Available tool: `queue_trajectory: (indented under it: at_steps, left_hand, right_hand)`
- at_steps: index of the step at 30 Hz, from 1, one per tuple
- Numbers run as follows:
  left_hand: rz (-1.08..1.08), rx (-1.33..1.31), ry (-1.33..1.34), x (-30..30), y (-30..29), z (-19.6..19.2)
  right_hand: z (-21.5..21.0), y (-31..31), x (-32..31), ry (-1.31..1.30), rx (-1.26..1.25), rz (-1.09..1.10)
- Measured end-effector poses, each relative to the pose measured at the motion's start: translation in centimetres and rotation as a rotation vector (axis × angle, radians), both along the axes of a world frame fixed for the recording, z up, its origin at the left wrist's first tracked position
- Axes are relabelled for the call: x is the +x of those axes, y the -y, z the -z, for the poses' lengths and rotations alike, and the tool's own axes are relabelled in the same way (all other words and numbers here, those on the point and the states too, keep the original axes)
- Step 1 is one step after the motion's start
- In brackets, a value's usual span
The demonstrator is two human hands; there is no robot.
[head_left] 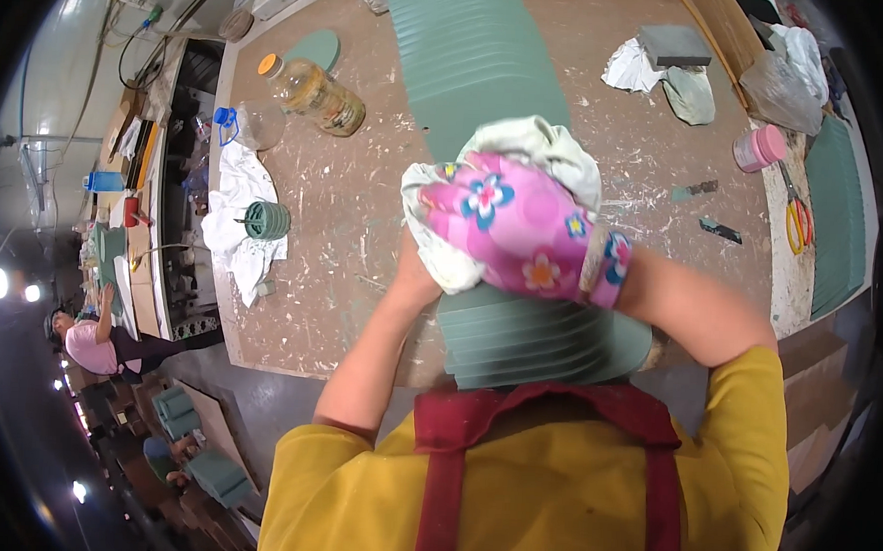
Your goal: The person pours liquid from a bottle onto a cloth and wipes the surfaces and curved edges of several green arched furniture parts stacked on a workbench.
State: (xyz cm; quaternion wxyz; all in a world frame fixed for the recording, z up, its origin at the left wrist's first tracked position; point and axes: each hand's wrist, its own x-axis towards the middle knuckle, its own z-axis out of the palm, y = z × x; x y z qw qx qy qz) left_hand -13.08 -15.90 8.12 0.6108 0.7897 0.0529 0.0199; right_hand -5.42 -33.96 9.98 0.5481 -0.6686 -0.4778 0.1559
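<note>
On the brown worktop lies a long fanned row of thin green sheets point(470, 65), its curved edges overlapping toward me. My right hand point(523, 225) wears a pink flowered glove and grips a bunched white cloth point(551, 142) over the middle of the row. The cloth looks slightly blurred. Bare and beside the row's left edge, my left hand point(419, 273) disappears under the cloth and the glove. Its fingers are hidden. The near end of the row point(542, 341) reaches the table edge in front of my body.
Left on the worktop point(355, 232) are an orange-capped bottle point(321, 101), a blue-capped clear container point(256, 128) and a green ribbed cup point(267, 221) on white cloth. A pink jar point(759, 149), scissors point(796, 224) and a grey block point(675, 46) lie right. A co-worker point(94, 346) stands far left.
</note>
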Motion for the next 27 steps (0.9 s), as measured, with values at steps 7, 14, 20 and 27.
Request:
queue_trajectory:
  at_steps: [7,14,20,27]
  left_hand:
    - [-0.105,0.097,-0.113,0.1,0.9,-1.6]
    - [0.099,0.382,0.081,1.1,-1.8,-5.4]
    - [0.373,1.078,0.215,4.3,2.5,-7.4]
    - [0.231,1.145,0.272,5.0,3.1,-6.3]
  right_hand:
    - [2.8,6.5,5.5,-0.155,-0.327,0.576]
    - [3.2,6.9,3.9,-0.701,0.163,0.517]
    - [-3.0,3.3,3.1,0.273,0.005,0.418]
    - [5.2,6.4,4.7,0.16,-0.118,0.718]
